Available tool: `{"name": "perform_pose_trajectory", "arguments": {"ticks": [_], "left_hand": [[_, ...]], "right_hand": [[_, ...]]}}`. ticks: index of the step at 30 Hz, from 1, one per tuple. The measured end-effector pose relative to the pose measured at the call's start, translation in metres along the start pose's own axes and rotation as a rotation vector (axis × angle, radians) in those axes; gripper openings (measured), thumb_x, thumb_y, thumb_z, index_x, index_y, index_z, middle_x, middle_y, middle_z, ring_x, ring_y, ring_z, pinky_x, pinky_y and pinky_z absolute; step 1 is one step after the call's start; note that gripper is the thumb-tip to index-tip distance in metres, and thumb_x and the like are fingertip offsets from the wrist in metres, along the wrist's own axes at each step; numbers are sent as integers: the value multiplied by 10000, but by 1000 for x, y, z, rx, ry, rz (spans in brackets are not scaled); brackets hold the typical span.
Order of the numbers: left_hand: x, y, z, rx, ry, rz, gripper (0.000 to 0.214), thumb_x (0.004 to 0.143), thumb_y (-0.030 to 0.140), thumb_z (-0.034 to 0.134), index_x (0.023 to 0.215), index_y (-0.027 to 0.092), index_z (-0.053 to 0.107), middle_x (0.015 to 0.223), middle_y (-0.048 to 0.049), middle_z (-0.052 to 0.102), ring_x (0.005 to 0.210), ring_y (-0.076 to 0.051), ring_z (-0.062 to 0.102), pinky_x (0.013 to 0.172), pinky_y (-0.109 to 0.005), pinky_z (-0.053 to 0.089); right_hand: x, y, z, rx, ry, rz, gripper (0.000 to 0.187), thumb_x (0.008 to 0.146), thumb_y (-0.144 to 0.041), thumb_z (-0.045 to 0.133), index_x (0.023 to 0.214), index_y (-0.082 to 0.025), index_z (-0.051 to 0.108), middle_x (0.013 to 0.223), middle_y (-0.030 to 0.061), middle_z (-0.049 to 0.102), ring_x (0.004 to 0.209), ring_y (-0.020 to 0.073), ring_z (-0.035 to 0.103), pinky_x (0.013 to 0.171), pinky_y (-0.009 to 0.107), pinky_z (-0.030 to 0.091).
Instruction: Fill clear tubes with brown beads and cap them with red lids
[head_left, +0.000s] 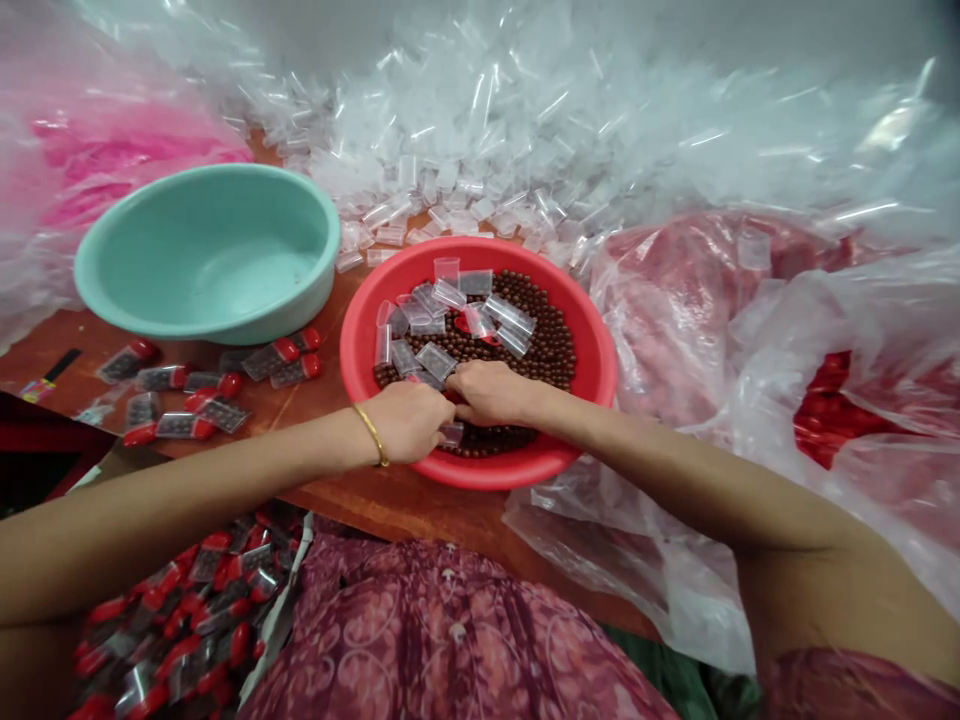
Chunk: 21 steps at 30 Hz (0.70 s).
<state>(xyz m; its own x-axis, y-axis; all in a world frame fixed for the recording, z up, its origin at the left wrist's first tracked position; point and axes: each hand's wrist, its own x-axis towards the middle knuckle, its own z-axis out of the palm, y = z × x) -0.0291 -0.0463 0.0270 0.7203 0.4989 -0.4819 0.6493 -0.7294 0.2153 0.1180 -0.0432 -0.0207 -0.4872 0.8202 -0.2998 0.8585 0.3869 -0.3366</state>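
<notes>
My left hand [412, 418], with a gold bracelet [373, 436] on the wrist, is closed low in the red basin [600, 370]. Its fingers wrap a clear plastic container [451, 434], whose end shows below them. Touching it from the other side is my right hand [489, 392], its fingers curled inward; a bit of red shows between the hands, but what the right fingers hold is hidden. Small round brown balls [551, 350] fill the basin around both hands. On top of them lie several empty clear containers [435, 360].
A turquoise basin [210, 260] stands at left, with several filled red-capped containers [180, 425] before it. More fill a box [180, 620] below the table edge. Clear containers [465, 190] pile up behind. At right, a plastic bag [675, 320] holds red pieces [821, 410].
</notes>
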Motion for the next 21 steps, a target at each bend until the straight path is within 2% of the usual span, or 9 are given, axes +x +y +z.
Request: {"name": "perform_pose_trajectory", "arguments": {"ticks": [2,4,6,8,9,11,14,17,21], "left_hand": [[12,6,-1,101,-66,6,225,818,226,529,931,138,702,932,-138,718,922,-257,676,772,-315,520],[26,10,-1,147,-108,-6,258,816,237,527,967,120,701,968,-159,714,957,-266,672,788,-314,523],[41,13,-1,157,-147,-32,284,810,216,531,1003,91,697,997,-182,707,990,-271,665,801,-300,523],[56,16,1,133,-173,-47,301,785,177,557,1028,60,691,1025,-205,697,1022,-281,654,826,-292,520],[64,17,2,93,-170,-54,306,759,153,583,1026,49,692,1035,-213,693,1035,-290,648,844,-293,517],[80,22,7,-34,-131,-73,310,694,100,630,989,36,701,1034,-220,691,1047,-308,639,873,-300,508],[103,29,14,-200,-41,-116,285,669,76,633,941,29,701,1024,-220,690,1033,-316,639,877,-310,502],[123,33,20,-294,53,-143,269,758,141,570,983,36,673,1047,-210,679,999,-297,643,852,-326,499],[136,27,25,-464,175,-131,263,809,224,562,1024,87,626,977,-120,692,888,-221,651,784,-294,501]], "right_hand": [[0,6,-5,19,36,55,62,729,-191,598,760,-137,601,853,165,689,764,271,645,629,334,460],[2,17,-13,109,123,133,108,753,-224,550,822,-144,574,799,126,683,699,233,636,587,310,458],[1,29,-21,409,271,235,83,754,-213,528,825,-171,522,683,45,654,589,167,602,534,265,449],[-1,38,-28,838,436,309,84,736,-195,540,779,-195,467,574,-26,601,474,104,535,477,219,433],[-3,40,-31,1025,505,320,110,726,-196,554,756,-200,448,539,-46,581,433,83,500,456,206,429],[-7,43,-36,1237,600,283,146,711,-220,586,736,-200,443,519,-59,576,397,63,470,430,191,428],[-10,46,-39,1344,688,210,175,703,-263,618,730,-194,460,533,-55,593,388,59,479,406,186,423],[-8,51,-39,1383,761,178,224,700,-308,653,744,-196,463,556,-63,593,387,54,475,404,192,427],[-7,63,-37,1394,850,134,315,701,-414,687,777,-211,458,602,-69,585,414,50,484,416,195,411]]}}
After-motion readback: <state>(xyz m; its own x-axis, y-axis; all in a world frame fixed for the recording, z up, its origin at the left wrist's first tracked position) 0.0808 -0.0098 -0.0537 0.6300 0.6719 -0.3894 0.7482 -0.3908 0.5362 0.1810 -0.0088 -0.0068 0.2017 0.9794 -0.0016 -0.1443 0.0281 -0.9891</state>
